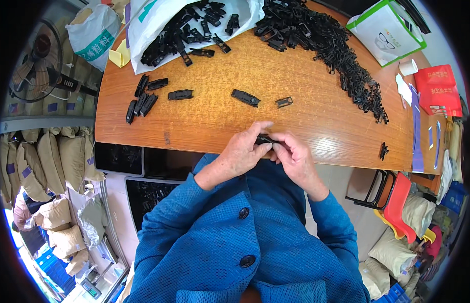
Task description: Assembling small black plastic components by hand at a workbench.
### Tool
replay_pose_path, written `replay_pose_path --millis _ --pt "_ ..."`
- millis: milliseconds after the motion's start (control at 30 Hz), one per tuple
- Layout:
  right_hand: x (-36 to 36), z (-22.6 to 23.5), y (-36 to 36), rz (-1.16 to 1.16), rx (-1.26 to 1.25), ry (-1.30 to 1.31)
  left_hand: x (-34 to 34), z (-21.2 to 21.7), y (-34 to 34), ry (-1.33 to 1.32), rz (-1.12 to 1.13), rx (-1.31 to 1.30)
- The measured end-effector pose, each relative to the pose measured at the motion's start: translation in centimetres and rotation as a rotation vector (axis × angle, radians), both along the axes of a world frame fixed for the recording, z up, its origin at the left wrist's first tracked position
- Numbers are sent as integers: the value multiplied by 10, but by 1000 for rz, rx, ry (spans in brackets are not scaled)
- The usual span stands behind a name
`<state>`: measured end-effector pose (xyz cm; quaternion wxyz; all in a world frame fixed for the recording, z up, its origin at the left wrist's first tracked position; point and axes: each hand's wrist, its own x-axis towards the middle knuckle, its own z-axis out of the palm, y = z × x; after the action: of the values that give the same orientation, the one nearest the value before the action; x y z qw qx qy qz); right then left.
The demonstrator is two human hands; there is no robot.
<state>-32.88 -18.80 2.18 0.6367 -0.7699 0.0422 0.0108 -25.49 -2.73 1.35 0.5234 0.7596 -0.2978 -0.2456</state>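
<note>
Near the table's front edge, my left hand (241, 150) and my right hand (295, 156) meet, fingertips pinching a small black plastic part (264, 139) between them. The fingers cover much of it, so its exact kind is unclear. Just beyond the hands lie a long black plastic piece (245, 98) and a smaller black frame-like piece (284, 102). Another long black piece (180, 94) rests further left, near a small group of similar ones (139, 107). One little black part (384, 151) sits by itself at the right.
A white sack (139, 48) spills black pieces at the back left of the wooden table (209, 121). A long heap of small black parts (326, 45) curves along the back right. Beyond it stand a green-edged bag (386, 35) and a red box (438, 91). Dark trays (119, 157) sit below the table's left front.
</note>
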Motion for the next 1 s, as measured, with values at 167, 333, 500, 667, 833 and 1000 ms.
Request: replay_pose_path --millis 167,333,500,667,833,1000 --pt "-3 -15 -18 -98 362 54 -8 -9 -20 261 164 -142" --pt "7 -12 -28 -186 619 323 -2 -2 -29 412 183 -234" --pt "24 -16 -39 -180 650 261 20 6 -41 451 165 -286" --pt "54 1 -71 92 232 225 50 21 -34 176 79 -130" --pt "111 17 -126 -130 -662 -211 86 32 18 3 151 199" --pt "147 17 -150 -176 -1117 -418 104 35 42 -48 171 427"
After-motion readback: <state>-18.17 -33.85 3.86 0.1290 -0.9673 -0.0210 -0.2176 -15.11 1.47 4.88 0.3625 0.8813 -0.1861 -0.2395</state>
